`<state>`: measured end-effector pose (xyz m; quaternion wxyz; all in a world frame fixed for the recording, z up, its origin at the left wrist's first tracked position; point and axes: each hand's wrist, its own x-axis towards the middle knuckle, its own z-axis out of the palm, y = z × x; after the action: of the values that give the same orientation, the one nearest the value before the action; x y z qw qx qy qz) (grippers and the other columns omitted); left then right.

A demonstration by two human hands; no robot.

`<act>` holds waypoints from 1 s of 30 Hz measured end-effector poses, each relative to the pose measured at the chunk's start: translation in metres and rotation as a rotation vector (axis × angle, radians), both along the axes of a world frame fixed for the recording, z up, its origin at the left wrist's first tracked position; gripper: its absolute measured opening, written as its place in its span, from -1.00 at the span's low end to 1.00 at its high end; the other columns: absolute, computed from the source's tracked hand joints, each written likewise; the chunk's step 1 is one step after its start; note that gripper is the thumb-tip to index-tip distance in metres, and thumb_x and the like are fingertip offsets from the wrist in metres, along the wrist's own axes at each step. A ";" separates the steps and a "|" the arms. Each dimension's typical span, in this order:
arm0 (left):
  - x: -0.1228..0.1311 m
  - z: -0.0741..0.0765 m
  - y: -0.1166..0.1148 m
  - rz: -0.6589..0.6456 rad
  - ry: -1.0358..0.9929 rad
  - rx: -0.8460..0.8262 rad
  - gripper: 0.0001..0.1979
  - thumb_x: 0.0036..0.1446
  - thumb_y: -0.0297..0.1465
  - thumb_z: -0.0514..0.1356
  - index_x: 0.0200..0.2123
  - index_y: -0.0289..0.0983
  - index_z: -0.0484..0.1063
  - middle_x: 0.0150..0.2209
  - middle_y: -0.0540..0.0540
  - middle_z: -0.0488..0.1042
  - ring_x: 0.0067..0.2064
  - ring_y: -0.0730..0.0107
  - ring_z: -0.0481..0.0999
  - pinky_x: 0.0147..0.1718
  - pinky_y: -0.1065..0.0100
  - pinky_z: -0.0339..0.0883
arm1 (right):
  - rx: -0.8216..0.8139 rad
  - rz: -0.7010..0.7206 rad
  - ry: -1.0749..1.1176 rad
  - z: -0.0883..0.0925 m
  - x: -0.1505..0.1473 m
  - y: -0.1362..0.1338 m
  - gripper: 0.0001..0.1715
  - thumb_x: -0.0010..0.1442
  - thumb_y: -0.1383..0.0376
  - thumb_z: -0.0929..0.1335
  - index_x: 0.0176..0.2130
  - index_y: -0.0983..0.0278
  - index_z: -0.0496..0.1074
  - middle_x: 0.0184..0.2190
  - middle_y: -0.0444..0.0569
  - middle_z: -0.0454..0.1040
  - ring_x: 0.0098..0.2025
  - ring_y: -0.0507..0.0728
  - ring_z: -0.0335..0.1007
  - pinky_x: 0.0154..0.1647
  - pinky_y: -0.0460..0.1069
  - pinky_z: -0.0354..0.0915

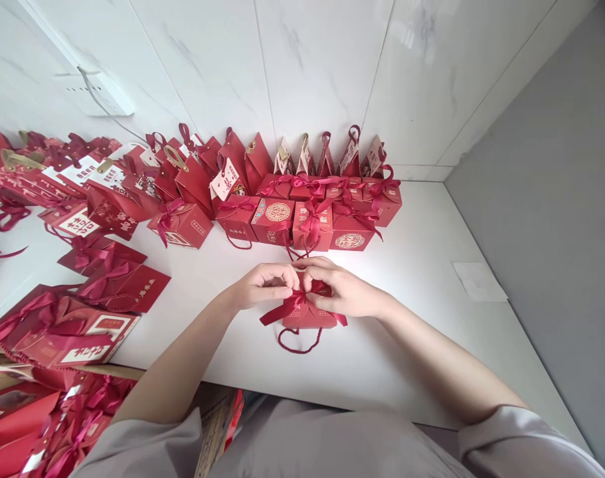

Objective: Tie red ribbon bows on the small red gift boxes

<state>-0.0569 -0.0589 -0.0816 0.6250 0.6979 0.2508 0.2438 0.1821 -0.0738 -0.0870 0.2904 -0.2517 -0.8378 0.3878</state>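
Observation:
A small red gift box (309,320) stands on the white table right in front of me, a dark red cord handle (300,350) looping out on its near side. Across its top runs a red ribbon (282,309), tied at the middle with its tails spread to both sides. My left hand (267,285) pinches the ribbon near the knot, thumb against curled fingers. From the other side my right hand (339,287) also grips the ribbon, its fingers bent over the box top. Both hands partly hide the knot and the box's far half.
Behind the box, rows of red gift boxes (350,239) with ribbons line the tiled wall (322,73). More boxes (93,325) crowd the left side, and an open carton of red packages (48,411) sits lower left. A white paper square (479,281) lies at right, before a grey partition (541,186).

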 end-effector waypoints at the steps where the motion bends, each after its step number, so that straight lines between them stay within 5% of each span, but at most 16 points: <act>1: 0.000 0.000 0.000 -0.016 0.009 -0.030 -0.73 0.19 -0.25 0.25 -0.44 -0.32 0.37 -0.43 -0.05 0.35 -0.44 0.48 0.27 -0.45 0.40 0.15 | -0.006 0.001 -0.003 0.000 0.000 0.000 -0.84 0.17 0.47 0.34 -0.30 0.21 0.33 0.14 0.10 0.35 0.28 0.20 0.20 0.21 0.14 0.25; 15: 0.001 0.016 -0.004 0.087 0.272 -0.022 -0.70 0.19 -0.22 0.22 -0.45 -0.31 0.34 -0.55 0.07 0.21 -0.55 0.58 0.09 -0.56 0.44 -0.06 | -0.017 0.003 -0.041 -0.002 0.000 0.001 -0.84 0.14 0.47 0.36 -0.33 0.21 0.34 0.16 0.09 0.35 0.27 0.25 0.20 0.21 0.20 0.23; 23: 0.000 0.016 -0.001 0.171 0.290 0.026 -0.81 0.21 -0.26 0.21 -0.30 -0.29 0.38 -0.44 0.02 0.36 -0.44 0.52 0.30 -0.44 0.45 0.17 | -0.047 -0.011 -0.035 0.000 0.002 0.001 -0.92 0.22 0.35 0.37 -0.25 0.20 0.37 0.17 0.06 0.35 0.27 0.24 0.21 0.23 0.18 0.20; 27: -0.001 0.016 -0.002 0.200 0.293 0.004 -0.79 0.18 -0.25 0.23 -0.23 -0.28 0.38 -0.43 0.01 0.39 -0.45 0.52 0.32 -0.45 0.46 0.19 | -0.142 -0.202 0.018 0.012 0.017 0.008 -0.74 0.33 0.09 0.31 -0.06 0.18 0.35 0.07 0.03 0.42 0.11 0.20 0.36 0.13 0.13 0.27; 30: 0.002 0.015 -0.004 0.215 0.288 0.005 -0.79 0.17 -0.27 0.24 -0.25 -0.29 0.38 -0.41 0.00 0.40 -0.43 0.51 0.35 -0.42 0.44 0.22 | -0.222 -0.345 -0.099 0.019 0.034 0.014 -0.60 0.36 -0.03 0.23 -0.19 0.22 0.39 -0.17 -0.01 0.50 -0.14 0.17 0.43 -0.06 0.09 0.32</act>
<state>-0.0550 -0.0632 -0.0662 0.5512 0.6963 0.4103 0.2073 0.2157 -0.0594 -0.0680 0.2813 -0.4407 -0.7476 0.4096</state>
